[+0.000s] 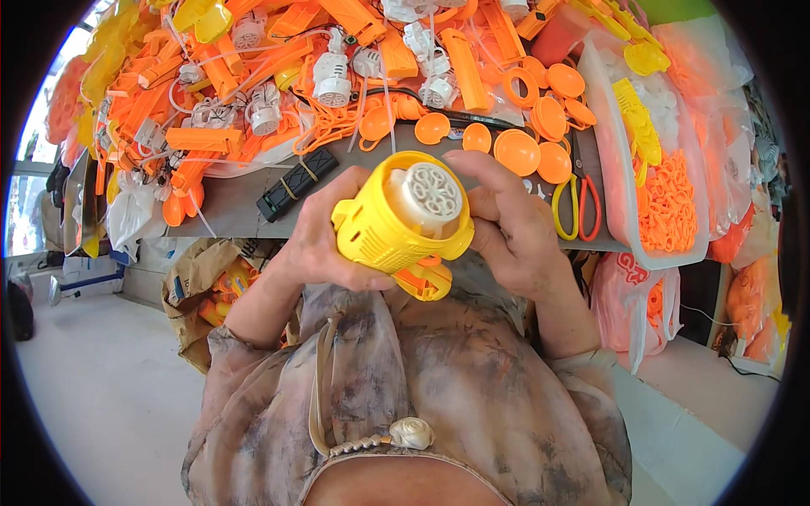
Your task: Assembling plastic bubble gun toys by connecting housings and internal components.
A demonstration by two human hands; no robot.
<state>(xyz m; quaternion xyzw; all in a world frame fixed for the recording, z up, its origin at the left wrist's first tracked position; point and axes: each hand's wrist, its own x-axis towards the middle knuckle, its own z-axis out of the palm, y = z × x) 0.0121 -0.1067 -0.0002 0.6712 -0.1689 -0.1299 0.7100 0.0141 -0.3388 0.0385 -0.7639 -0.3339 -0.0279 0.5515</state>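
My left hand (325,240) is closed round a yellow plastic toy bubble gun (371,244), with its open round end tilted up. Inside that end sits a white round nozzle (432,196) with several holes in its face. An orange piece (429,263) shows on the underside, near the handle. My right hand (510,223) is at the right rim of the yellow body, its fingers bent against it. One finger reaches over the top edge. What the right fingertips press on is partly hidden.
Orange parts and white motor units (332,78) with tubes pile along the table's far side. Orange round caps (516,152) lie ahead. Scissors (577,207) and a black bar (297,184) lie on the grey tabletop (228,215). A plastic bin (629,194) of orange pieces stands right.
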